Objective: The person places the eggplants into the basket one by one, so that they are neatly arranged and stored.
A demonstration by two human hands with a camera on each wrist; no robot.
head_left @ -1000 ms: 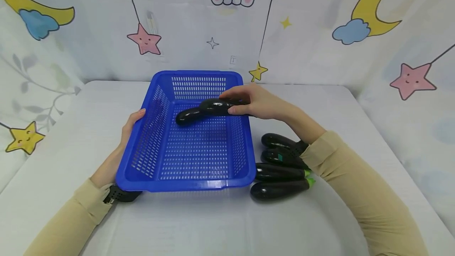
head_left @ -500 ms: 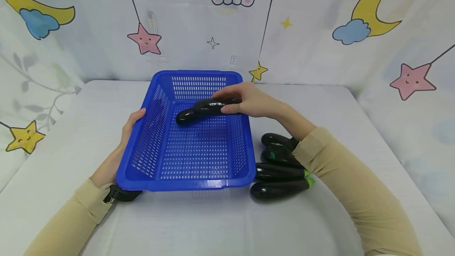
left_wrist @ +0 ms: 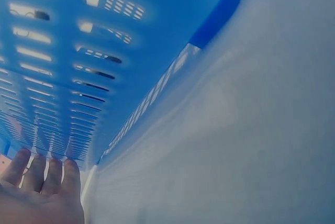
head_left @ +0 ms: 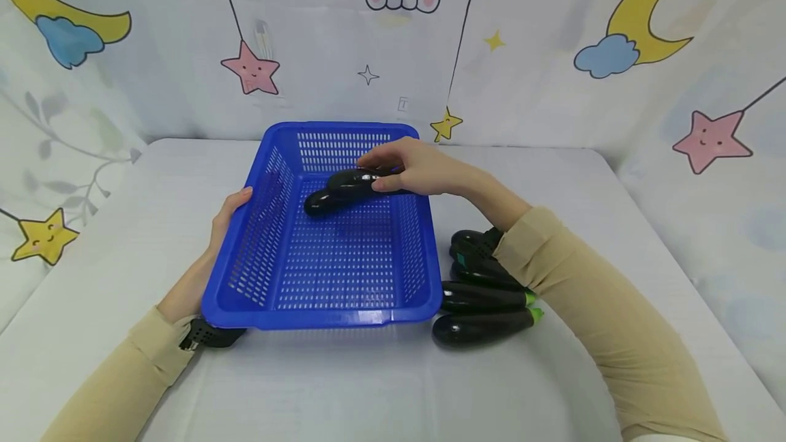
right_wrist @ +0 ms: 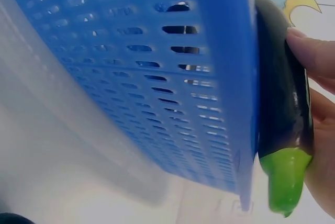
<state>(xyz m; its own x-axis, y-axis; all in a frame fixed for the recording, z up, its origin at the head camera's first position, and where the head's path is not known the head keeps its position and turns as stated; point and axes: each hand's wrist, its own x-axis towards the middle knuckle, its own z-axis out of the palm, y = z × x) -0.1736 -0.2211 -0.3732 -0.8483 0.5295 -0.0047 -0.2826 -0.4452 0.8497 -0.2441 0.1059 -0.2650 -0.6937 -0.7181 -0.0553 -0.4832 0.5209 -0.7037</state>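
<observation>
A blue perforated plastic basket [head_left: 331, 319] stands in the middle of the table. My left hand [head_left: 224, 220] holds its left side, a digit over the rim; in the left wrist view the fingers [left_wrist: 52, 177] lie against the slotted wall. My right hand [head_left: 424, 166] grips a dark eggplant [head_left: 346, 179] by its stem half, thumb toward me. Its blunt end reaches into the basket, overlapping another eggplant [head_left: 319, 203] inside at the back. In the right wrist view the held eggplant's green stem [right_wrist: 285, 179] shows beside the basket rim [right_wrist: 222, 77].
Several more eggplants lie side by side on the white table, right of the basket, among them a front one [head_left: 482, 329] with a green stem end. The right forearm partly covers the rear ones. A printed cloth curtain [head_left: 319, 39] hangs behind the table.
My right hand has moved left, carrying the eggplant farther over the basket and slightly lower. The left hand and the basket have stayed in place.
</observation>
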